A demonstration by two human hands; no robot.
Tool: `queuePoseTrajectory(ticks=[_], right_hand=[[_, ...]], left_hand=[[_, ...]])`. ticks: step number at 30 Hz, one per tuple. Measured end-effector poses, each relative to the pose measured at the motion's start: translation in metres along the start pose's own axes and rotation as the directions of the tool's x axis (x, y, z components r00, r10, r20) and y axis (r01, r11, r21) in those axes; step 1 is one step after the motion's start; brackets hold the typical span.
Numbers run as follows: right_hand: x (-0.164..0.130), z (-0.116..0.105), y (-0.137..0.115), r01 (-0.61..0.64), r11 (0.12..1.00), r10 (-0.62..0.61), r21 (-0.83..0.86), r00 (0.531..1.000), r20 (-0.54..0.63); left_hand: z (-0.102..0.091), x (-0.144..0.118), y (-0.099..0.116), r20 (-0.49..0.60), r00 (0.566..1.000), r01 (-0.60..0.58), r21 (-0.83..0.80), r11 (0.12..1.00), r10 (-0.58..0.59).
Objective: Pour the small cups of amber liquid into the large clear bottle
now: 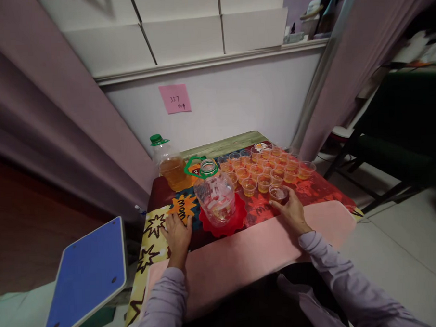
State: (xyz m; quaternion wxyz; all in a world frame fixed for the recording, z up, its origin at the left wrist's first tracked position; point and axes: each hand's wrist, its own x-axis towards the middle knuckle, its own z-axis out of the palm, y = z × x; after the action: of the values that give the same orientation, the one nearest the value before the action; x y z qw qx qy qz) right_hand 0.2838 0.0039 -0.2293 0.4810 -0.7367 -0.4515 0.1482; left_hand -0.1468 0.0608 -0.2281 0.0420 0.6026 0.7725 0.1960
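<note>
My right hand (291,208) is closed around a small clear plastic cup (278,193) at the near edge of a group of cups. Amber liquid shows in many of the cups (256,170); a few at the back left look clear. My left hand (178,231) lies flat on the patterned tablecloth, fingers spread, holding nothing. Between my hands an uncapped clear plastic jug (215,197) with a green handle stands in a red scalloped tray (243,215). Little or no liquid shows inside it.
A second jug (173,172), green-capped and partly filled with amber liquid, stands at the back left. A pink mat (237,264) covers the table's near side. A blue board (89,275) is at the left, a dark chair (390,127) at the right. A wall stands behind the table.
</note>
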Motion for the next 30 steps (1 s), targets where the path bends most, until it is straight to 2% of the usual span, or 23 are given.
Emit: queuePoseTrajectory(ticks=[10, 15, 19, 24, 27, 30], right_hand=[[-0.004, 0.004, -0.002, -0.062, 0.979, 0.074, 0.195, 0.996, -0.052], [-0.012, -0.01, -0.021, -0.017, 0.923, 0.037, 0.384, 0.998, -0.044], [-0.008, -0.032, -0.064, 0.006, 0.887, -0.007, 0.463, 1.0, 0.001], [0.013, -0.054, -0.142, -0.032, 0.826, -0.057, 0.563, 0.988, 0.141], [0.027, -0.062, -0.19, 0.006, 0.83, -0.161, 0.558, 0.96, 0.23], [0.039, -0.063, -0.231, 0.085, 0.818, -0.295, 0.569, 0.911, 0.288]], left_hand=[[0.007, 0.0, -0.002, -0.023, 1.0, 0.005, 0.139, 0.99, -0.002], [0.01, -0.001, -0.006, -0.04, 0.999, 0.007, 0.16, 0.987, -0.001], [0.013, -0.003, -0.008, -0.052, 0.999, -0.002, 0.169, 0.986, 0.011], [0.015, -0.005, -0.008, -0.068, 0.998, -0.004, 0.169, 0.986, 0.016], [0.015, -0.005, -0.009, -0.077, 0.997, -0.006, 0.163, 0.987, 0.019], [0.014, -0.004, -0.01, -0.08, 0.997, -0.004, 0.155, 0.988, 0.017]])
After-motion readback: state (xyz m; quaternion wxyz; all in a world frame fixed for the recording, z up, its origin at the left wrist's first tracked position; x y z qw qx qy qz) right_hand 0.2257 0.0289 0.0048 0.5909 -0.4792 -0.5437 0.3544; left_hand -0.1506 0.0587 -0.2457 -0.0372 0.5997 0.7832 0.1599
